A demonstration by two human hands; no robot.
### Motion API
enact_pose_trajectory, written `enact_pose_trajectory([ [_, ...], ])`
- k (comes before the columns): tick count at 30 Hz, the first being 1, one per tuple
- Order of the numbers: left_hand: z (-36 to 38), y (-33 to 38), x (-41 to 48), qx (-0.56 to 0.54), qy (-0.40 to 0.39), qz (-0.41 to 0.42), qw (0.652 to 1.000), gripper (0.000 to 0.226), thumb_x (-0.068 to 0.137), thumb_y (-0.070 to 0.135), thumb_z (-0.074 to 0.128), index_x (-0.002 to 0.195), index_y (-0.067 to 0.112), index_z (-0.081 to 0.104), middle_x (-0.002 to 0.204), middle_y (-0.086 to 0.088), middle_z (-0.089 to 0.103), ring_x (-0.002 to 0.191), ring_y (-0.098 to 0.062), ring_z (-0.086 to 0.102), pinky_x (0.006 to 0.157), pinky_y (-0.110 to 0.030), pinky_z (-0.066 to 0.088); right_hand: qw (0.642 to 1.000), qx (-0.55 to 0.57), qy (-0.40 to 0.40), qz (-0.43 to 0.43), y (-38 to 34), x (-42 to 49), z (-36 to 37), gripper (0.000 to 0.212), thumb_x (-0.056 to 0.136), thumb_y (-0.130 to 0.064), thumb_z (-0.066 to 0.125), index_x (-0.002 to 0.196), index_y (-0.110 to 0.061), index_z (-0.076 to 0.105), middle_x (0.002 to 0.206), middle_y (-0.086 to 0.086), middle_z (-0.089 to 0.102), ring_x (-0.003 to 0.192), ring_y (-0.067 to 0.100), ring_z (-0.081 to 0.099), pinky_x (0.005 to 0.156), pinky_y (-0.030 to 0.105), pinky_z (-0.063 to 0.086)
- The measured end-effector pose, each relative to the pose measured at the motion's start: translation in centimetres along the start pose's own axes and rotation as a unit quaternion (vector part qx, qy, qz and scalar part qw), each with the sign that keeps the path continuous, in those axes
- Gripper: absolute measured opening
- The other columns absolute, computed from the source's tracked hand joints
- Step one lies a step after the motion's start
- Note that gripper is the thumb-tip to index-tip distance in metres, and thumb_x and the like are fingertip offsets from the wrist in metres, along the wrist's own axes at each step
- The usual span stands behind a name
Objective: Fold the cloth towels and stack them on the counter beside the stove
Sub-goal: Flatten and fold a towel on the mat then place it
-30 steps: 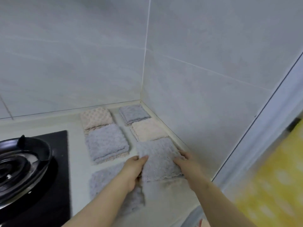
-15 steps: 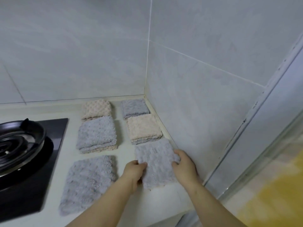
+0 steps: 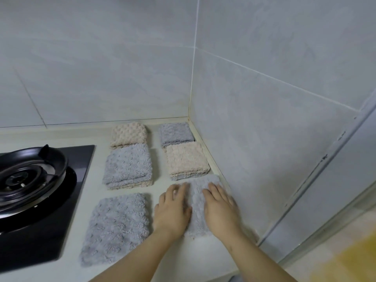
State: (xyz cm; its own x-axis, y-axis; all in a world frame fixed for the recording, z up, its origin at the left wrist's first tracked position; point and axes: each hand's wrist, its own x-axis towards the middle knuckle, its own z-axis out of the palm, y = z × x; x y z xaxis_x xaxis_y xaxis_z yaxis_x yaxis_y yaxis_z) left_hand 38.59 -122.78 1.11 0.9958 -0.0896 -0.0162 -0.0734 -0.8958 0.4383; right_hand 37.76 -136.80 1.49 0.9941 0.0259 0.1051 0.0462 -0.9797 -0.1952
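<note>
Both hands lie flat on the grey towel (image 3: 196, 202) at the front right of the table (image 3: 203, 259), just beside the side wall (image 3: 274, 149). The left hand (image 3: 173, 210) has straight fingers pressed down on the towel's left part. The right hand (image 3: 220, 208) does the same on its right part; nothing is pinched.

The step looks like smoothing or flattening this towel. To do it well, press from the middle out to the edges so the pile lies flat, keep the edges square, and keep it in line with the beige-topped pile (image 3: 186, 159) just behind it. It should not get shoved against the wall trim.

Count: 6 towel spots in 2 columns of 3, beside the gas stove (image 3: 30, 180).
- 4 show grey on top: the back right one (image 3: 176, 133), the middle left one (image 3: 128, 164), the front left one (image 3: 118, 226) (flat, larger, maybe not fully folded) and the one under the hands.
- 2 show beige on top: the back left one (image 3: 129, 134) and the middle right pile.
- Both middle piles show the other colour in their lower layers (a second towel or a 2-sided one, cannot tell).

Also 1 stove and 2 hands.
</note>
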Motion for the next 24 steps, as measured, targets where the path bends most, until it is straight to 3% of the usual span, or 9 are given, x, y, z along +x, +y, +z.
enact_pose_trajectory([
  [1, 0.1, -0.1, 0.2, 0.039, -0.025, 0.042, 0.998, 0.055, 0.096, 0.039, 0.037, 0.146, 0.038, 0.014, 0.156, 0.004, 0.008, 0.142, -0.024, 0.013, 0.112, -0.04, 0.022, 0.999, 0.013, -0.028, -0.009, 0.1, 0.2, 0.6, 0.051, 0.088, -0.02, 0.058, 0.138, -0.018, 0.047, 0.151, 0.0, 0.036, 0.141, 0.016, 0.03, 0.112, 0.03, 0.027],
  [3, 0.4, -0.4, 0.5, 0.073, -0.084, 0.069, 0.991, 0.049, 0.099, 0.04, 0.024, 0.147, 0.037, 0.014, 0.158, 0.012, -0.004, 0.146, -0.023, -0.008, 0.116, -0.045, 0.007, 0.995, 0.042, -0.089, -0.001, 0.7, 0.4, 1.5, 0.05, 0.102, -0.026, 0.025, 0.151, -0.023, 0.015, 0.16, -0.002, 0.005, 0.147, 0.013, 0.0, 0.118, 0.027, 0.004],
  [6, 0.9, -0.7, 1.0, 0.103, -0.131, 0.051, 0.985, 0.051, 0.099, 0.047, 0.017, 0.148, 0.037, 0.007, 0.158, 0.011, -0.006, 0.144, -0.023, -0.017, 0.115, -0.049, -0.006, 0.993, 0.061, -0.098, 0.008, 1.2, 0.6, 2.0, 0.05, 0.103, -0.029, 0.02, 0.151, -0.025, 0.008, 0.16, -0.003, 0.0, 0.146, 0.012, -0.003, 0.118, 0.025, 0.0],
  [13, 1.3, -1.1, 2.2, 0.15, -0.136, 0.063, 0.977, 0.053, 0.097, 0.053, 0.016, 0.147, 0.039, 0.007, 0.158, 0.01, -0.001, 0.144, -0.023, -0.017, 0.11, -0.058, -0.014, 0.987, 0.093, -0.129, 0.018, 1.6, 1.5, 2.6, 0.048, 0.102, -0.031, 0.023, 0.149, -0.026, 0.016, 0.159, -0.004, 0.004, 0.146, 0.011, 0.003, 0.117, 0.026, 0.005],
  [18, 0.8, -1.1, 2.1, 0.083, -0.162, 0.048, 0.982, 0.054, 0.096, 0.052, 0.027, 0.147, 0.037, 0.013, 0.158, 0.011, 0.0, 0.146, -0.023, -0.009, 0.114, -0.055, -0.001, 0.987, 0.089, -0.128, 0.05, 0.8, 1.7, 1.8, 0.046, 0.1, -0.03, 0.03, 0.145, -0.021, 0.029, 0.157, -0.001, 0.017, 0.145, 0.016, 0.012, 0.118, 0.031, 0.014],
  [21, -0.5, -1.8, 1.1, -0.044, -0.079, 0.037, 0.995, 0.05, 0.094, 0.046, 0.038, 0.141, 0.028, 0.034, 0.154, 0.004, 0.021, 0.144, -0.022, 0.015, 0.116, -0.041, 0.02, 0.994, 0.069, -0.076, 0.045, -1.4, 1.6, 0.0, 0.039, 0.096, -0.029, 0.037, 0.133, -0.021, 0.044, 0.143, -0.001, 0.039, 0.135, 0.02, 0.028, 0.112, 0.031, 0.022],
  [24, -3.4, -4.1, -1.2, -0.149, 0.01, -0.024, 0.988, 0.035, 0.098, 0.027, 0.041, 0.131, 0.019, 0.048, 0.138, 0.003, 0.043, 0.129, -0.016, 0.04, 0.101, -0.023, 0.032, 0.988, 0.137, -0.067, -0.003, -5.9, 1.4, -1.2, 0.032, 0.093, -0.026, 0.043, 0.123, -0.022, 0.052, 0.133, -0.002, 0.05, 0.126, 0.021, 0.04, 0.102, 0.03, 0.032],
])
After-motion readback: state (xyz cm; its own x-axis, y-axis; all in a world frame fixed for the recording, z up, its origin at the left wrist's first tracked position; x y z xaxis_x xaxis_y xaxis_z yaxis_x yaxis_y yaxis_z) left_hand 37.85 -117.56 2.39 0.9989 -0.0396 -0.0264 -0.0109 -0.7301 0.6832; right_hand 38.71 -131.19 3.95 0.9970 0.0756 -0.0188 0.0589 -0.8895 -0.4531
